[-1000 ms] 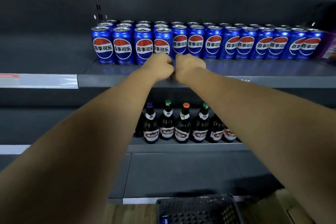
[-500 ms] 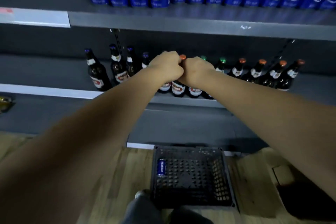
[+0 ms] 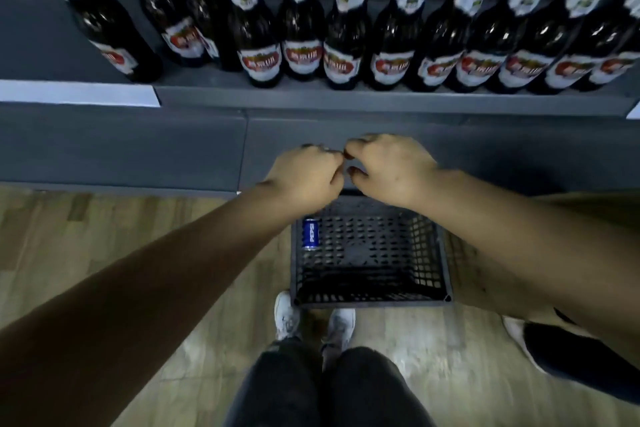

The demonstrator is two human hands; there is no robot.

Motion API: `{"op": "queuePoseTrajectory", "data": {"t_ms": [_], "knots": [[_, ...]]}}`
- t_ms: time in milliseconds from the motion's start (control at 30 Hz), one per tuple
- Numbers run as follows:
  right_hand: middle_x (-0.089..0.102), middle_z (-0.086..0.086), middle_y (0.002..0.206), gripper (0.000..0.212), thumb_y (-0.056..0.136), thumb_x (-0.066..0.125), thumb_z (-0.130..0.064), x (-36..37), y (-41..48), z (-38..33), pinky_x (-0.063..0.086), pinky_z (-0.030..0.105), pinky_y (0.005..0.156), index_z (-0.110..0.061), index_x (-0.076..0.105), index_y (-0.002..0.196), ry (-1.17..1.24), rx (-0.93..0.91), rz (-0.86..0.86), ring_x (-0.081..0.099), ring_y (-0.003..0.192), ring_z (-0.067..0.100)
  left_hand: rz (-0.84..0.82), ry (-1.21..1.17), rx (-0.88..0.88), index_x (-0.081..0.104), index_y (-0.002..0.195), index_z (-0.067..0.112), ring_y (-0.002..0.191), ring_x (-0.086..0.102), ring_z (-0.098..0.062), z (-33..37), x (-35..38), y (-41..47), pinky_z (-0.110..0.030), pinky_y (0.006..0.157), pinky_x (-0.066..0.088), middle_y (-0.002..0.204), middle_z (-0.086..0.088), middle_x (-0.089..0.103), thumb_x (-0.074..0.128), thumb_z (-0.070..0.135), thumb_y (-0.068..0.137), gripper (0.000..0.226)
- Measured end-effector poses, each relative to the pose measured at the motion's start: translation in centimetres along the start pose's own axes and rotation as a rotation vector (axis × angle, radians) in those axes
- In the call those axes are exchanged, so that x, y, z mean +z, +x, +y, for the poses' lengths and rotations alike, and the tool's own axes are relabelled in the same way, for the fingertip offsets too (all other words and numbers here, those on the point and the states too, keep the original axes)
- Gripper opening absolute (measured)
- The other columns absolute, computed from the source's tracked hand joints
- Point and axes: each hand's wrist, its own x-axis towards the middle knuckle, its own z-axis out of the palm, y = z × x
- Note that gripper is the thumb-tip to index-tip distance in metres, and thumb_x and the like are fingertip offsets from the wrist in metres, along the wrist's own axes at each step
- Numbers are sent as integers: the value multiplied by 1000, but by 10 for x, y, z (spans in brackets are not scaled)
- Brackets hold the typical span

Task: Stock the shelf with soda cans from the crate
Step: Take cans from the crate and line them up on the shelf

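Both arms have come down from the shelf of blue cans, which was in front a second ago and is now out of view above. The view has dropped with them to the floor (image 3: 104,236). The left hand (image 3: 304,177) and right hand (image 3: 391,170) remain side by side, knuckles almost touching, as they were at the shelf edge. They now hang over the far rim of the crate (image 3: 374,302), below the lower shelf (image 3: 346,100) that carries the dark bottles (image 3: 343,28). The left grip is narrow, fingers curled into a fist, with nothing seen in it. The right grip is also narrow, fingers bent downward, and likewise holds nothing visible. One soda can (image 3: 310,233) lies on its side on the crate's perforated bottom, against the left wall near the far corner, just below the left wrist. No other can shows in the crate, though the right forearm hides part of its right side. The person's shoes (image 3: 287,314) stand against the crate's near rim. Judgement: the hands are on a return trip for fresh stock, and the left hand is the nearer to the remaining can. With only that can in sight, the stocking appears close to its end. The next move calls for the left grip to widen and reach down inside the left wall. The can may roll on the mesh when it is touched.
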Motion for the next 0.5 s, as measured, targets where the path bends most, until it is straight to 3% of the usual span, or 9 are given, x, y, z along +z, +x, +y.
{"op": "queuePoseTrajectory", "data": {"t_ms": [133,233,267,333,400,500], "knots": [[55,9,119,25,96,46,-23,64,19,9,39,31,72,-12,50,118,106,-48,-172,54,109,29,-156,234,92,48,128,13,122,41,-25,-15,60,9,-35,93,37,126,-7,46,35,23,96,36],[55,7,94,5,94,46,-20,116,33,26,39,32,70,-18,47,89,227,14,-240,55,92,28,-224,250,101,47,130,15,124,40,-26,-28,108,20,-34,94,37,131,-7,47,34,22,96,37],[52,7,87,10,93,46,-19,135,37,31,38,32,68,-19,44,83,292,68,-248,54,88,27,-243,236,78,48,129,15,123,41,-27,-32,125,23,-34,93,38,131,-7,48,35,21,96,36],[54,10,93,5,93,46,-16,175,45,43,39,31,71,-16,50,93,390,174,-302,55,94,27,-306,244,22,51,125,12,120,44,-29,-37,160,31,-34,89,40,131,-9,49,38,20,94,35],[60,12,117,25,93,50,-17,218,52,50,46,32,86,-12,56,117,512,273,-370,57,107,27,-411,282,-12,51,127,10,120,44,-30,-38,194,41,-36,89,42,134,-13,45,43,18,93,35],[60,17,122,33,91,59,-12,278,60,53,49,35,90,-4,55,123,821,454,-444,59,109,31,-518,253,-64,48,129,8,122,43,-31,-44,244,56,-40,90,42,135,-17,42,48,18,92,38]]}}
